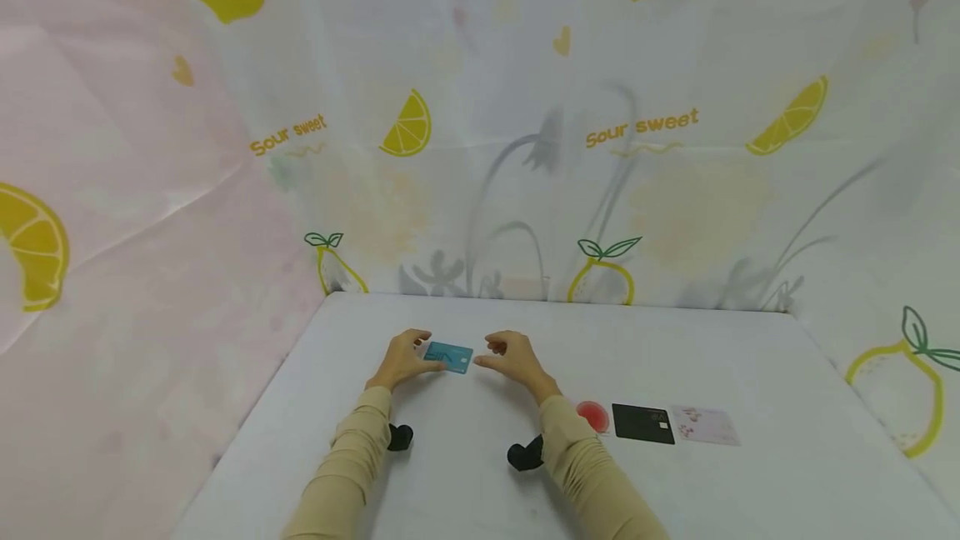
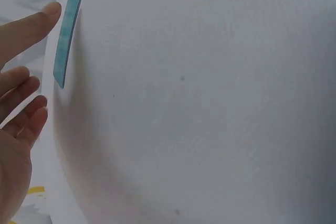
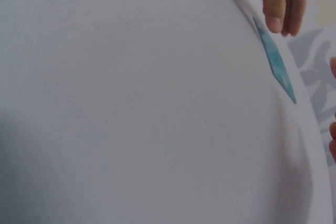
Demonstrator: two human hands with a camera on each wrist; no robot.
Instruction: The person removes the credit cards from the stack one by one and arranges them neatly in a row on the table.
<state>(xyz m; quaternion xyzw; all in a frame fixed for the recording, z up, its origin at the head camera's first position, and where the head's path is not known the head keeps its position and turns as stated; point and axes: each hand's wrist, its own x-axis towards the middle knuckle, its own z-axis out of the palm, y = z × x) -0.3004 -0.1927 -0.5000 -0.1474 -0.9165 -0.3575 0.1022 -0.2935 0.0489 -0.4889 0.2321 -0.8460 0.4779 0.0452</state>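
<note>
A blue bank card (image 1: 457,356) with pale lettering is near the far middle of the table, its face turned up toward the head camera. My left hand (image 1: 403,361) holds it at its left end, the thumb over the lower edge and the other fingers by the upper corner. In the right wrist view, the left thumb (image 3: 274,22) overlaps one end of the card (image 3: 275,61). Just off the card's right end is my right hand (image 1: 517,361), fingers bent loosely, thumb tip pointing at the card, nothing in its grasp. The left wrist view shows the card (image 2: 68,35) nearly edge-on.
To the right, in a row on the white table (image 1: 465,473), lie a card with a red circle (image 1: 593,416), a black card (image 1: 642,423) and a pale pink patterned card (image 1: 705,425). The right forearm partly covers the red one. A lemon-print curtain (image 1: 487,215) hangs behind.
</note>
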